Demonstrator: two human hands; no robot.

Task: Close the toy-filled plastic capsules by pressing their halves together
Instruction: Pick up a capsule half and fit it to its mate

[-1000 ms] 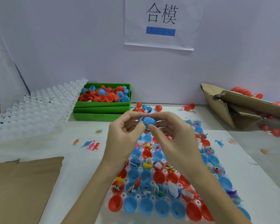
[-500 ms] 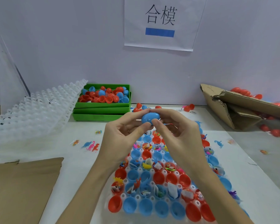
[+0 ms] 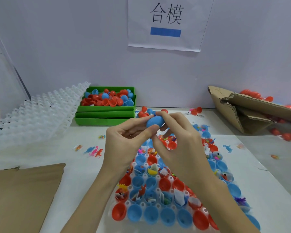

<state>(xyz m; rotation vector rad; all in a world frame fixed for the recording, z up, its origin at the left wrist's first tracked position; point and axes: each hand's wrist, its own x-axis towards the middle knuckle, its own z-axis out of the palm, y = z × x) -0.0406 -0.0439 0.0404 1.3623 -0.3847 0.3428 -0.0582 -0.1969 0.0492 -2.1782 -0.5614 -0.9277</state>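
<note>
A blue plastic capsule (image 3: 155, 121) is held up between both hands above the table. My left hand (image 3: 124, 145) pinches its left end with thumb and fingers. My right hand (image 3: 178, 147) grips its right end, fingers curled over the top. Below them lies a clear holder tray (image 3: 142, 204) with several red and blue open capsule halves (image 3: 149, 214), many holding small toys and paper slips. The tray's middle is hidden by my forearms.
Stacked green bins (image 3: 106, 113) of loose red and blue halves stand at the back. Clear empty trays (image 3: 35, 113) lean at the left. A torn cardboard box (image 3: 252, 113) with red capsules lies at the right. Brown cardboard (image 3: 22, 197) lies near left. Loose toy dinosaurs (image 3: 95, 151) dot the table.
Both hands have risen and moved away from me with the blue capsule, and its two halves now look joined into one egg shape.
</note>
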